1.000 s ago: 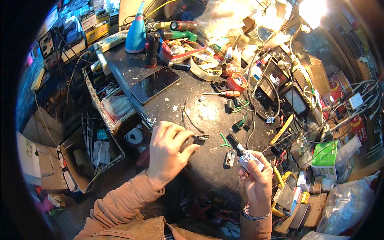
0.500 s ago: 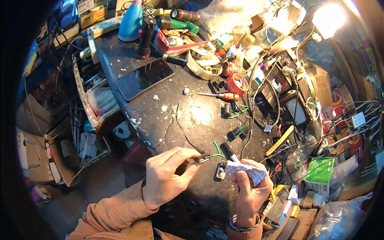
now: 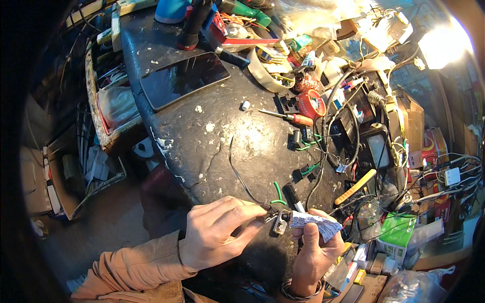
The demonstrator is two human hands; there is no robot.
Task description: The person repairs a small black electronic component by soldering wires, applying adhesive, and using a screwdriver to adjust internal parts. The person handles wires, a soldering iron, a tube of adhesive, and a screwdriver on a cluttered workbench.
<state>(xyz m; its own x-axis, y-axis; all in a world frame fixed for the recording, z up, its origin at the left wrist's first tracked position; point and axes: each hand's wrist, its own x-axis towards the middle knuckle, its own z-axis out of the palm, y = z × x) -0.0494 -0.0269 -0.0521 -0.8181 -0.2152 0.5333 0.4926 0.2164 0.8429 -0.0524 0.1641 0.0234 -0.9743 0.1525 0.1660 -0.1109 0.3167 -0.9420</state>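
My left hand pinches a small dark part at the end of a thin black cable, thumb and fingers together. Close by, my right hand is closed on a folded piece of printed paper. A dark bit shows at the paper's left end; I cannot make out its kind. Just beneath, between the hands, is a small black-and-silver piece. Short green wires and a black marker-like stick with a white end lie beyond the fingertips.
A phone lies at the far left of the dark tabletop. A red-handled screwdriver, a red tape roll and a yellow-handled tool lie to the right. Tangled cables and a bright lamp crowd the right side.
My left hand has moved right, bringing the dark part and cable close to the paper's left end. The paper stays in my right hand. The whole view has shifted slightly.
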